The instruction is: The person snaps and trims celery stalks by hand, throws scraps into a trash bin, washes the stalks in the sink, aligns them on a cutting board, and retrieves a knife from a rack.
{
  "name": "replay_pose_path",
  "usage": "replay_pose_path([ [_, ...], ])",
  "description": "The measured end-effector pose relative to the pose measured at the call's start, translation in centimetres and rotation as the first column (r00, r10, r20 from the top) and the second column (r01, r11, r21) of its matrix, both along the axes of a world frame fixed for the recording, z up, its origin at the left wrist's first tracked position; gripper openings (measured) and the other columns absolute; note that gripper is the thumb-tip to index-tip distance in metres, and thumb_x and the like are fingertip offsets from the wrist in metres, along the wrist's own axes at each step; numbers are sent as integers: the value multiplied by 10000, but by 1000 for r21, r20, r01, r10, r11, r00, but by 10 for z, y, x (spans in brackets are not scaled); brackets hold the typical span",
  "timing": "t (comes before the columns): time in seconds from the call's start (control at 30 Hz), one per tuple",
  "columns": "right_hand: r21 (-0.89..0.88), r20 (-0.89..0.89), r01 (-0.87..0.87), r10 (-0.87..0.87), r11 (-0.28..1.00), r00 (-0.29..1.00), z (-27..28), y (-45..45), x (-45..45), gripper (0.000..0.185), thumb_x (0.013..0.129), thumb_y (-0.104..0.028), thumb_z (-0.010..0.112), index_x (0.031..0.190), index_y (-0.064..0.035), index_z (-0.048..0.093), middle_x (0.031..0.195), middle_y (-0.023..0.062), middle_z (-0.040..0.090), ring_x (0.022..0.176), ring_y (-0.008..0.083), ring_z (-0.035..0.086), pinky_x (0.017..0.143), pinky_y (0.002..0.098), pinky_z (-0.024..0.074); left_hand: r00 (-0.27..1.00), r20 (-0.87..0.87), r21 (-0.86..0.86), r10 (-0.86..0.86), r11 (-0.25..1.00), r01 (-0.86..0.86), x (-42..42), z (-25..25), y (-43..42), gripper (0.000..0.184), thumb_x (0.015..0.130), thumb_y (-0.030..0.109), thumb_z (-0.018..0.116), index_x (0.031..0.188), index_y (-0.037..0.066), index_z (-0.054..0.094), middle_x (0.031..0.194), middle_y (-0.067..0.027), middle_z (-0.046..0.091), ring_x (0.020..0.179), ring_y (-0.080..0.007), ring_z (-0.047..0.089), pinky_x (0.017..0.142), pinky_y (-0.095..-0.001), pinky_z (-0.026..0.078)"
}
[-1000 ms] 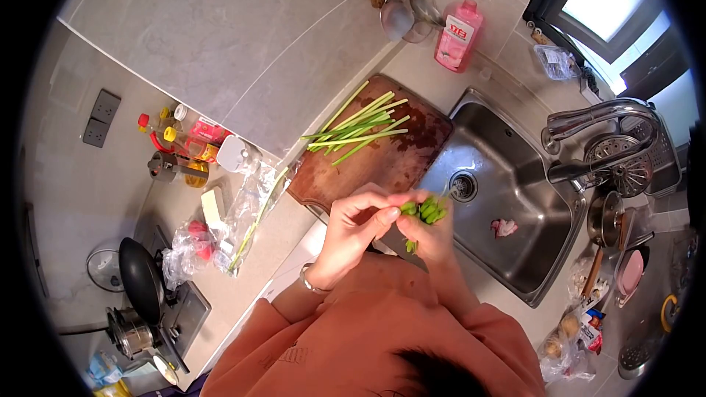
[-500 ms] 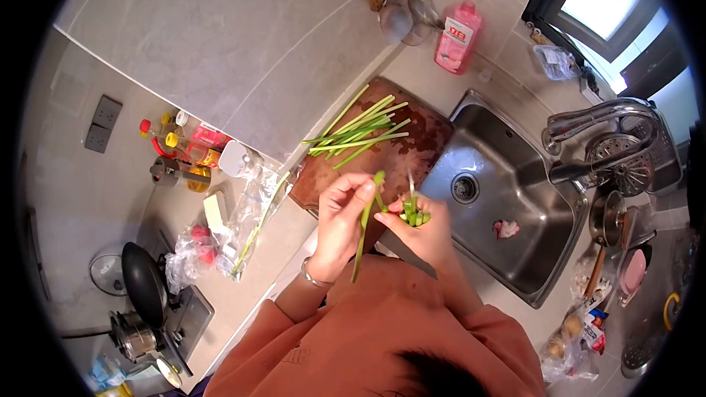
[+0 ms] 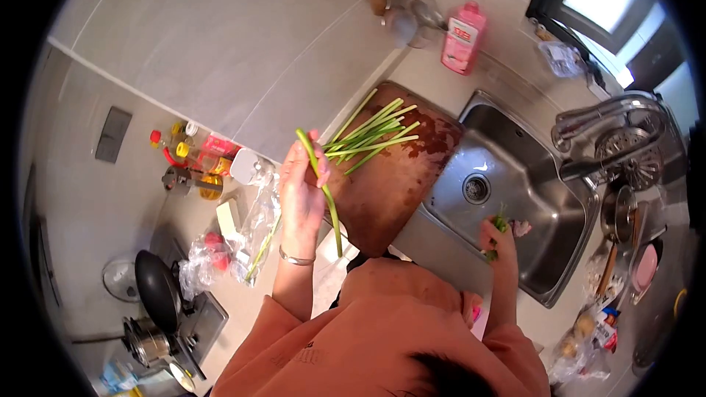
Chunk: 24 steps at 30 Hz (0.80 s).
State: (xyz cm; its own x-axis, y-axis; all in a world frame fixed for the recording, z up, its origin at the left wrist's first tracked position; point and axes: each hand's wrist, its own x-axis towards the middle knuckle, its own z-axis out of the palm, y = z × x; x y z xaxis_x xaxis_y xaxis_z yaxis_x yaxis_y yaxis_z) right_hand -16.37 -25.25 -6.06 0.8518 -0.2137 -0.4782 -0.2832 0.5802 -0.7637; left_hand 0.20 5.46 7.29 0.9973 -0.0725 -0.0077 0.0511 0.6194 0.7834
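Observation:
My left hand (image 3: 299, 190) is raised by the left side of the cutting board, its fingers closed around one long green vegetable stalk (image 3: 329, 202). That stalk slants down past my wrist, which wears a bracelet. Over the near side of the sink, my right hand (image 3: 503, 241) holds short green stalk pieces (image 3: 501, 221), which poke out on both sides of the fingers. Blur hides exactly how the fingers grip them. A bundle of green stalks (image 3: 375, 129) lies at the far end of the wet brown cutting board (image 3: 390, 198).
The steel sink (image 3: 494, 165) adjoins the board, with a faucet (image 3: 610, 121) on its right. A whitish-pink scrap (image 3: 521, 228) lies in the basin. A pink bottle (image 3: 464, 38) stands behind. Plastic bags (image 3: 202, 265), oil bottles (image 3: 195, 154) and a black wok (image 3: 157, 290) are leftward.
My hands have moved apart from in front of the board. The left one lifted leftward with the long stalk; the right one swung over the sink with the green pieces.

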Motion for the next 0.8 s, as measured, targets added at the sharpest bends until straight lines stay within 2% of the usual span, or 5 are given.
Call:
replay_pose_path([
  [0.1,237,120,131,-162,963,979,4,-11,-26,120,879,-174,509,851,-62,474,582,-6,411,405,58,314,387,209,238,998,32,-80,-48,995,51,7,2,-4,303,894,165,503,1126,-29,498,842,-36,508,708,-106,451,583,-208,372],
  [0.27,371,86,336,-392,866,916,3,-21,-80,164,880,-228,482,863,-64,473,611,7,443,405,55,314,396,204,252,990,10,-271,-141,953,138,33,-22,-4,211,873,114,530,1064,25,526,875,-65,542,775,-154,500,716,-256,438],
  [0.47,374,99,592,-665,714,740,-3,-13,-175,181,850,-251,470,857,-70,471,608,17,445,394,63,307,357,207,232,950,-310,0,-37,999,39,51,-56,-27,186,862,228,561,973,84,601,753,-23,563,745,-139,521,697,-254,415],
  [0.67,350,-2,882,-941,317,339,-25,26,-278,169,803,-213,490,874,-59,487,619,12,441,429,82,342,407,213,282,906,-250,-33,-343,938,346,99,-124,-16,223,893,208,510,1031,49,584,833,-34,617,733,-118,540,668,-236,429],
  [0.8,117,-199,993,-979,11,35,-70,58,-327,151,798,-168,493,903,-60,497,648,11,479,455,79,393,413,199,318,890,-297,12,-346,931,365,110,-133,-36,209,886,186,519,1002,25,583,861,-57,626,768,-136,565,654,-248,449],
])
